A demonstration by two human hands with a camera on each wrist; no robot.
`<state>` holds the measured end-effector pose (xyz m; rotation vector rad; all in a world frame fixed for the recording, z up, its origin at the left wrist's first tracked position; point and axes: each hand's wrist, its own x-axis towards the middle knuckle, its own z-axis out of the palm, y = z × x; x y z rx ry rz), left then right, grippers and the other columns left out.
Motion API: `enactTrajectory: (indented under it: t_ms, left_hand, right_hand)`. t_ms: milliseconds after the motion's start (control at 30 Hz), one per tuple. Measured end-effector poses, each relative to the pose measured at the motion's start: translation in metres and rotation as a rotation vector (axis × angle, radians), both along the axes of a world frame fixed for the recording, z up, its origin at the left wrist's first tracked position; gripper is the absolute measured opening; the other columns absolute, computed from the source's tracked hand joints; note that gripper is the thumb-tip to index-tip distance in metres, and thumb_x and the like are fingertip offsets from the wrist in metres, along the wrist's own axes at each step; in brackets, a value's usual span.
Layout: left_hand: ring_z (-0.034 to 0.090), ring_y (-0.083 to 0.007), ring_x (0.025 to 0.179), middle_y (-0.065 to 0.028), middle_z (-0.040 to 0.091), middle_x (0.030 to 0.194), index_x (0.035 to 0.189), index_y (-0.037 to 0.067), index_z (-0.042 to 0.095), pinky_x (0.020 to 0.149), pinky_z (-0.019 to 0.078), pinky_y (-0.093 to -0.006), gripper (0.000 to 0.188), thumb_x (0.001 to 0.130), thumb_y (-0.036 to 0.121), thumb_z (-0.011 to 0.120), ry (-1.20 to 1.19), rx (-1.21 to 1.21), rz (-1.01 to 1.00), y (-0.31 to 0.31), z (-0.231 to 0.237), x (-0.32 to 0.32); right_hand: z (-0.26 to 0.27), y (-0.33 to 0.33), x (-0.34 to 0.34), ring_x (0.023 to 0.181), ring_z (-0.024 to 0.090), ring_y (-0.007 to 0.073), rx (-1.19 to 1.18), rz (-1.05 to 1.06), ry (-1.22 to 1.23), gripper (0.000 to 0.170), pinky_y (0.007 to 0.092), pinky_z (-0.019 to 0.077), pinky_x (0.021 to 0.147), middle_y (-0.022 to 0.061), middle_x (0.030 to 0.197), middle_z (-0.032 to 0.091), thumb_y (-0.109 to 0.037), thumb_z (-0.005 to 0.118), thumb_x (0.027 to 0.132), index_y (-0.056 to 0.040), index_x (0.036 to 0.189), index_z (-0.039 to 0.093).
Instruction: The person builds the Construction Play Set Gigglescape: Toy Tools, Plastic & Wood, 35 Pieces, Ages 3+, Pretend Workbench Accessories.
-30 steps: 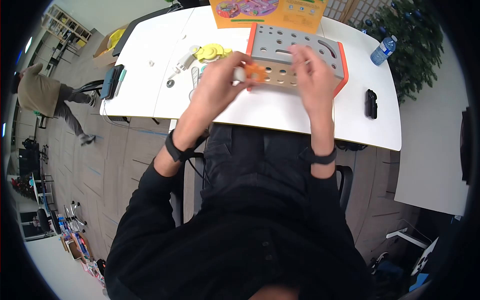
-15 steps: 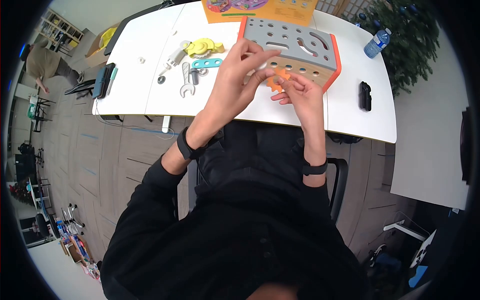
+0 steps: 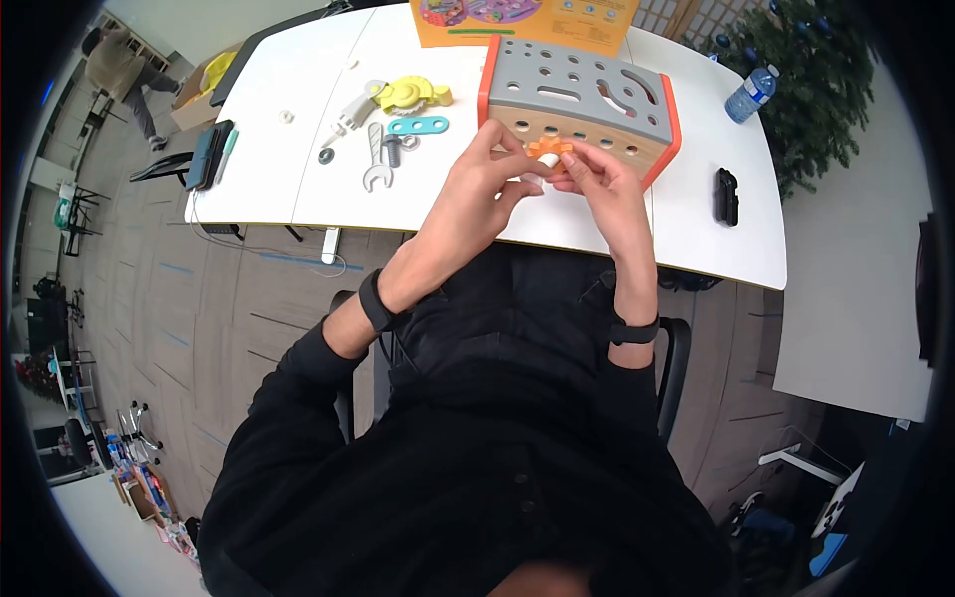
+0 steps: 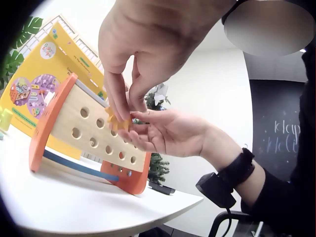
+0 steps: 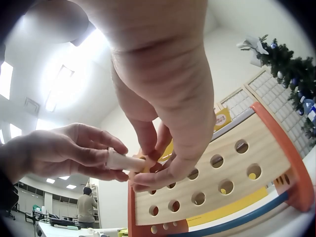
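In front of the toy workbench (image 3: pixel 587 95) with its grey top, wooden side and red-orange ends, both hands meet in the air. My right hand (image 3: pixel 614 194) pinches an orange toy gear (image 3: pixel 549 147) between thumb and fingers. With its thumb and fingers, my left hand (image 3: pixel 477 189) grips a white plastic peg (image 5: pixel 123 162) with a wider head. In the right wrist view, the peg's narrow end points into the middle of the gear, its tip partly hidden by the fingers. The gear's teeth (image 4: pixel 116 120) show between the hands in the left wrist view.
Left of the workbench lie a yellow toy saw (image 3: pixel 408 95), a grey toy drill (image 3: pixel 358 104), a teal strip (image 3: pixel 418 125), a wrench (image 3: pixel 376 164) and a grey bolt (image 3: pixel 392 151). A water bottle (image 3: pixel 751 95) and black case (image 3: pixel 726 196) are right; a yellow box (image 3: pixel 527 25) stands behind.
The right hand has come down from the workbench top and taken hold of the gear, which was at the left hand. The left hand has brought the white peg to the gear.
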<state>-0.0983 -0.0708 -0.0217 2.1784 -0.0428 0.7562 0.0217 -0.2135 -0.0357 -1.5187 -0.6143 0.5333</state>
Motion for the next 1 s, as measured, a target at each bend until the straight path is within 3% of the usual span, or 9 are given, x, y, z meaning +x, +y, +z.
enactTrajectory:
  t_ms: [167,233,367,467,533,600,667,700,1000]
  left_hand:
    - [0.059,-0.0281,0.079,-0.0115,0.051,0.092,0.093,0.001,0.070,0.067,0.0501,-0.0382,0.021,0.073,-0.005,0.072,0.016,-0.070,-0.010,0.002,-0.017,0.013]
    - [0.059,-0.0209,0.079,-0.0083,0.050,0.093,0.097,0.001,0.070,0.071,0.0625,-0.0281,0.026,0.074,-0.011,0.071,0.025,0.050,0.022,0.002,-0.016,0.018]
    - [0.060,-0.0212,0.080,-0.0085,0.050,0.092,0.096,0.001,0.070,0.070,0.0625,-0.0290,0.024,0.074,-0.010,0.071,-0.011,0.027,0.013,0.003,-0.025,0.030]
    - [0.062,-0.0211,0.081,-0.0087,0.051,0.092,0.095,0.000,0.069,0.071,0.0628,-0.0295,0.022,0.075,-0.010,0.071,-0.002,-0.003,0.040,0.001,-0.024,0.035]
    - [0.064,-0.0213,0.082,-0.0088,0.051,0.092,0.095,-0.001,0.069,0.071,0.0631,-0.0298,0.021,0.075,-0.009,0.071,0.014,-0.025,0.073,-0.001,-0.025,0.035]
    - [0.065,-0.0213,0.082,-0.0085,0.051,0.092,0.095,-0.001,0.069,0.071,0.0632,-0.0297,0.021,0.076,-0.009,0.071,0.009,-0.009,0.078,-0.004,-0.025,0.037]
    - [0.063,-0.0201,0.080,-0.0081,0.051,0.091,0.095,0.000,0.069,0.071,0.0632,-0.0289,0.021,0.076,-0.007,0.071,0.006,-0.022,0.102,-0.007,-0.024,0.038]
    - [0.063,-0.0201,0.080,-0.0081,0.051,0.091,0.095,0.000,0.069,0.071,0.0632,-0.0289,0.021,0.076,-0.007,0.071,0.014,-0.016,0.096,-0.007,-0.021,0.039]
    - [0.060,-0.0177,0.078,-0.0073,0.051,0.090,0.098,0.002,0.069,0.069,0.0625,-0.0287,0.021,0.078,-0.001,0.073,0.013,0.004,0.127,-0.006,-0.023,0.047]
  right_hand:
    - [0.004,-0.001,0.003,0.080,0.070,0.0178,-0.093,0.115,-0.136,0.033,0.0271,0.0560,0.074,0.0093,0.098,0.070,-0.015,0.054,0.098,-0.0031,0.129,0.058]
    - [0.019,-0.004,0.006,0.079,0.069,0.0172,-0.116,-0.073,-0.239,0.030,0.0280,0.0544,0.071,0.0091,0.099,0.070,-0.016,0.055,0.097,-0.0045,0.123,0.063]
    - [0.042,-0.005,0.051,0.076,0.068,0.0185,-0.283,-0.246,-0.491,0.027,0.0288,0.0528,0.066,0.0125,0.104,0.069,-0.015,0.058,0.094,-0.0044,0.118,0.066]
    - [0.043,0.011,0.095,0.083,0.067,0.0231,-0.165,-0.362,-0.670,0.025,0.0324,0.0522,0.073,0.0140,0.109,0.066,-0.018,0.062,0.091,-0.0033,0.111,0.068]
    - [0.030,0.025,0.117,0.097,0.062,0.0270,-0.259,-0.495,-1.027,0.027,0.0356,0.0497,0.083,0.0123,0.109,0.065,-0.024,0.065,0.090,-0.0042,0.108,0.068]
    - [0.023,0.038,0.119,0.106,0.056,0.0292,-0.222,-0.492,-1.002,0.034,0.0386,0.0448,0.091,0.0114,0.109,0.065,-0.032,0.066,0.088,-0.0034,0.106,0.069]
    - [0.016,0.046,0.115,0.107,0.057,0.0289,-0.466,-0.508,-1.228,0.043,0.0392,0.0427,0.093,0.0119,0.111,0.065,-0.041,0.063,0.089,-0.0017,0.107,0.068]
    - [0.014,0.046,0.115,0.108,0.057,0.0279,-0.526,-0.488,-1.184,0.052,0.0390,0.0401,0.095,0.0123,0.110,0.066,-0.048,0.059,0.090,-0.0007,0.109,0.068]
    - [0.016,0.044,0.112,0.104,0.060,0.0276,-0.535,-0.491,-1.200,0.053,0.0393,0.0401,0.093,0.0126,0.105,0.068,-0.051,0.054,0.092,-0.0027,0.108,0.068]
